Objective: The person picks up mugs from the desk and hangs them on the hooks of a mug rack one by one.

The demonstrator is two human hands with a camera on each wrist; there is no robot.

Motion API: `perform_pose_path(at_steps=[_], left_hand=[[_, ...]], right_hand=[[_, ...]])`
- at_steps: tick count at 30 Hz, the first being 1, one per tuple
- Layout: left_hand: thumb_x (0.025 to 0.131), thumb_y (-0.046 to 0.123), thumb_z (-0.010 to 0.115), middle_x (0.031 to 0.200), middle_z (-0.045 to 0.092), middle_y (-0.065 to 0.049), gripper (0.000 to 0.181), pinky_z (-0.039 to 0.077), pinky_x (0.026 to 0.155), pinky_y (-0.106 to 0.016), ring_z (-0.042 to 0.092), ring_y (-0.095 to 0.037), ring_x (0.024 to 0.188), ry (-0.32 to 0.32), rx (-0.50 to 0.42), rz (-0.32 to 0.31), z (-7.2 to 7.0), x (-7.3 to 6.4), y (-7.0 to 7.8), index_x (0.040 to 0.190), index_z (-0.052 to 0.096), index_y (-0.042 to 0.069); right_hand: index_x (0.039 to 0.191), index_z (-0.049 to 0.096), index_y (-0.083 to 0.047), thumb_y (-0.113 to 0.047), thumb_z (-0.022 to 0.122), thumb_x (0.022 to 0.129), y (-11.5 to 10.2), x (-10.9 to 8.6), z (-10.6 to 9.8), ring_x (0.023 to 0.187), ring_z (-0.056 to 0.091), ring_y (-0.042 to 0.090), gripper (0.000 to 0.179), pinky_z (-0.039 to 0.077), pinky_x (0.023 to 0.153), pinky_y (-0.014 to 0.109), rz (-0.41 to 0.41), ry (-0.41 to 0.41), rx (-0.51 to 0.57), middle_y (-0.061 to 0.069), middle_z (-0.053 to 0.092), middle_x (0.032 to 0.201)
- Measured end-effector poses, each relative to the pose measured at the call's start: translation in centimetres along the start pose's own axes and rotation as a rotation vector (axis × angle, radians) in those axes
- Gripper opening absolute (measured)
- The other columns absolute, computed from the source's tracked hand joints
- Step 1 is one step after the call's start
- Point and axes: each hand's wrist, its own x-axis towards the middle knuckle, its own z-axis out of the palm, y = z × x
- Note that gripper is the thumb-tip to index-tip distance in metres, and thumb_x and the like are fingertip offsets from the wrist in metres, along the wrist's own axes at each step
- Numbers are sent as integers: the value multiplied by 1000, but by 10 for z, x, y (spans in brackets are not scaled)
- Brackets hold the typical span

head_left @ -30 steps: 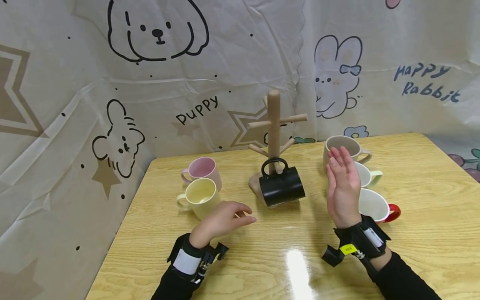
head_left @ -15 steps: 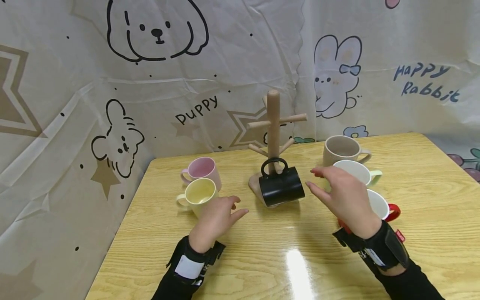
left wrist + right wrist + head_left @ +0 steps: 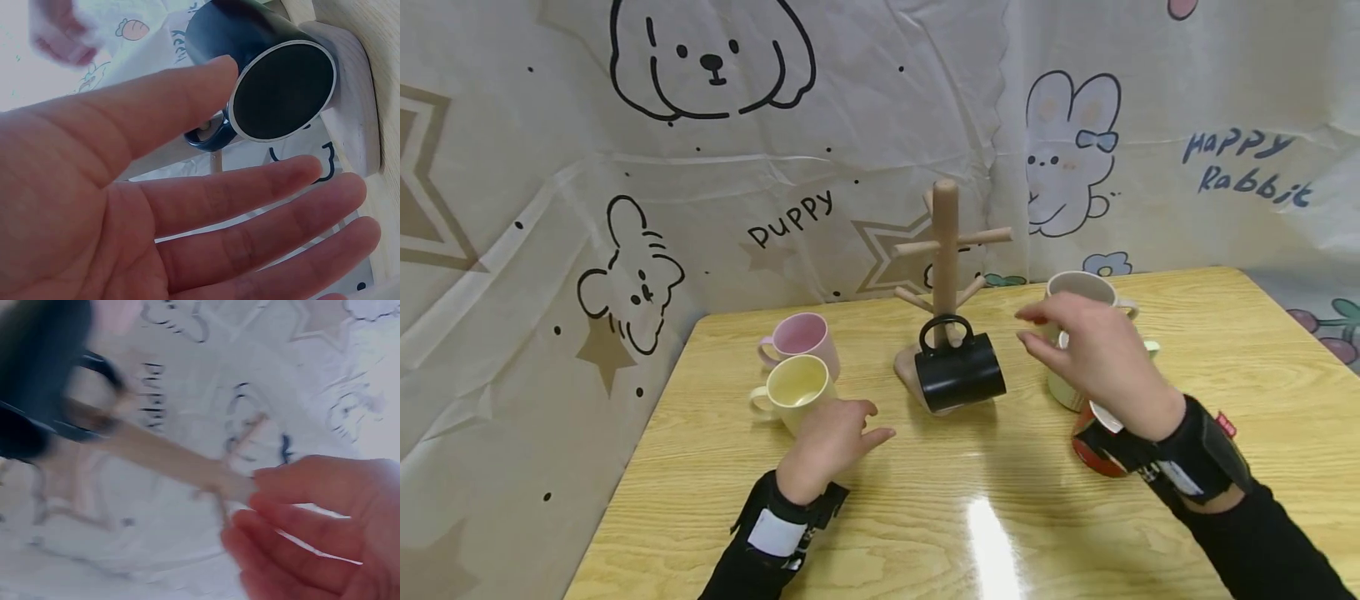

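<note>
Left hand at lower centre and right hand at centre right have loose, empty grips; black mug seems hung, next probably calls for grasping another

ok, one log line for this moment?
left hand: empty, beside yellow mug | right hand: empty, right of wooden rack | black mug: hanging by handle from rack

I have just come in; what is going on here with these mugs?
A person's left hand is near the yellow mug, and the right hand is in the air, partly hiding the beige mug, pale green mug and red mug. Both hands are empty. The black mug is on its side at the wooden rack, seemingly hung on it. The pink mug stands on the table behind the yellow one.
</note>
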Motion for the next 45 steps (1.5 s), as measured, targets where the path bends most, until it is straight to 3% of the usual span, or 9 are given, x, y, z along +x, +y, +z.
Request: perform_pose_path(at_steps=[3,5,11,16,22,27,34,41,45], left_hand=[[80,38,61,79,68,-8,39,47,60,-31,59,-16,68,-7,3,-1,-1,-1,-1,97,66,4],[79,39,60,79,68,-7,39,47,59,-30,59,-15,68,-13,8,2,-1,-1,0,98,66,5],[80,39,60,82,68,-8,40,47,61,-31,60,-16,71,-34,-7,-7,-2,-1,1,101,65,5],[80,39,59,82,68,-7,40,47,61,-31,60,-17,72,-34,-6,-7,-2,0,2,101,65,6],[80,40,59,82,68,-7,41,47,61,-31,59,-16,73,-53,-2,-10,-3,0,3,102,65,6],[80,40,59,81,67,-6,40,46,59,-30,59,-16,71,-51,-1,-2,-3,-1,3,101,65,6],[80,39,60,80,67,-7,39,47,60,-30,59,-16,71,-61,-11,2,0,-1,3,100,65,6],[80,36,61,80,67,-6,36,47,59,-31,59,-15,70,-80,7,17,1,-3,3,98,66,5],[80,34,61,80,67,-7,34,47,58,-31,59,-16,71,-88,9,16,0,-3,3,98,66,5]], right_hand=[[95,65,-2,-10,68,73,-2,41,-20,76,57,20,23,50,64,40,-82,44,97,13,66,91],[103,63,-1,-13,69,74,1,70,-29,89,57,23,32,50,76,42,-82,-8,170,16,64,103],[135,38,-7,-24,63,81,18,136,-25,122,38,21,62,32,102,39,30,-388,357,14,41,138],[135,40,-11,-20,60,83,32,163,-7,114,46,16,56,37,98,37,18,-597,558,7,48,132],[126,48,-3,-11,62,80,42,175,2,110,51,21,48,40,95,32,12,-674,726,13,57,121],[113,55,1,-13,64,78,46,178,4,104,54,21,39,44,90,29,-25,-677,733,11,62,112],[106,58,0,-14,66,77,51,174,7,98,58,21,34,47,84,26,-74,-618,693,10,65,105],[107,61,-3,-17,66,77,55,163,10,87,61,18,33,49,75,22,-24,-449,606,5,67,97],[105,62,-3,-19,67,77,47,156,13,82,61,14,33,47,72,21,7,-308,514,10,68,93]])
